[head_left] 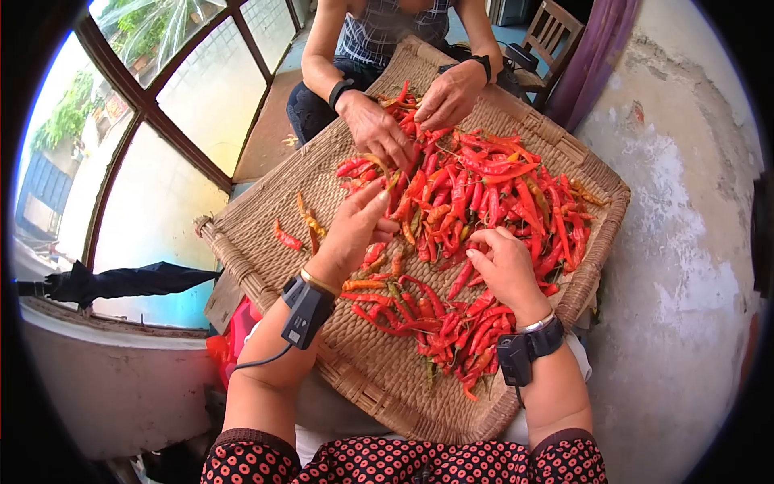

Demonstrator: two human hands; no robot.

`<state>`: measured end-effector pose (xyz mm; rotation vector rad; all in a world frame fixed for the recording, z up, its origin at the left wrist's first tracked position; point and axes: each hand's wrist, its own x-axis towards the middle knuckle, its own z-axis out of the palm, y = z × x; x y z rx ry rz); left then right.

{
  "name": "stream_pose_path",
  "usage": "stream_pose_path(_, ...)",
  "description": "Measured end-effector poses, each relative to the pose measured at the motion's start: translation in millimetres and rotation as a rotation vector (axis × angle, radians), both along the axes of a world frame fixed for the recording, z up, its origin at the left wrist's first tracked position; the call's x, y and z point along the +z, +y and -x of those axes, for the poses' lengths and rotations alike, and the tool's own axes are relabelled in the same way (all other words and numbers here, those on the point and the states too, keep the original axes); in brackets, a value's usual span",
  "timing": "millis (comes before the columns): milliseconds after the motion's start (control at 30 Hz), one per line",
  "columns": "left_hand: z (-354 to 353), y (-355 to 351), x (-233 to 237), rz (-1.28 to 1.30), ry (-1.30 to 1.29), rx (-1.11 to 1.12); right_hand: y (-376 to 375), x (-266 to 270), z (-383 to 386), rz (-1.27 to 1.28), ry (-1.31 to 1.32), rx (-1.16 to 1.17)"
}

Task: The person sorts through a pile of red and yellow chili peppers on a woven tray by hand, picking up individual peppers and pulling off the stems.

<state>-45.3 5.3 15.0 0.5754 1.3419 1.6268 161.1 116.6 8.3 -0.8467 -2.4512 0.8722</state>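
Observation:
Red chili peppers lie heaped on a woven tray, with a smaller pile nearer to me. My left hand is raised at the left edge of the heap, its thumb and forefinger closed on a yellowish-green pepper. At the right, my right hand is over the peppers between the two piles, fingertips brought together; what they hold, if anything, is hidden. A few orange and red peppers are scattered left of my left hand.
Across the tray a person's two hands work in the far part of the heap. A folded black umbrella is by the window at left. A wooden chair stands at the back, and a worn wall is at right.

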Motion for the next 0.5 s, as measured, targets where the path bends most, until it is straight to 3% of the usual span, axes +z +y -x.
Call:
stream_pose_path(67, -8.9, -0.2, -8.0, 0.156, 0.049, -0.023, 3.0, 1.1, 1.3, -0.009, 0.09, -0.053)
stream_pose_path(133, -13.8, -1.0, -14.6, 0.185, 0.152, -0.272, 5.7, 0.6, 2.9, -0.03, 0.188, -0.073)
stream_pose_path(200, -24.7, 6.0, -24.9, -0.015, 0.813, -0.35, 6.6, 5.5, 2.5, -0.095, 0.301, -0.085)
stream_pose_path(233, -31.3, 6.5, -27.0, -0.1, 1.108, -0.286, 7.1, 4.8, 2.2, -0.109, 0.335, -0.105)
stream_pose_path(267, -36.2, 6.3, -28.0, -0.077, 1.254, -0.296, 6.4, 7.9, 3.7, -0.118, 0.337, -0.11)
stream_pose_path(333, -38.8, 5.7, -35.4, -0.109, 1.193, -0.358, 3.3, 13.5, 6.4, -0.015, 0.429, -0.214)
stream_pose_path(400, -41.6, 3.6, -34.9, -0.105, 1.159, -0.359, 7.2, 4.0, 6.6, 0.006, 0.275, -0.134)
stream_pose_path(500, -44.1, 3.9, -28.8, -0.084, 1.07, -0.357, 6.6, -9.7, 8.9, -0.009, 0.245, -0.13)
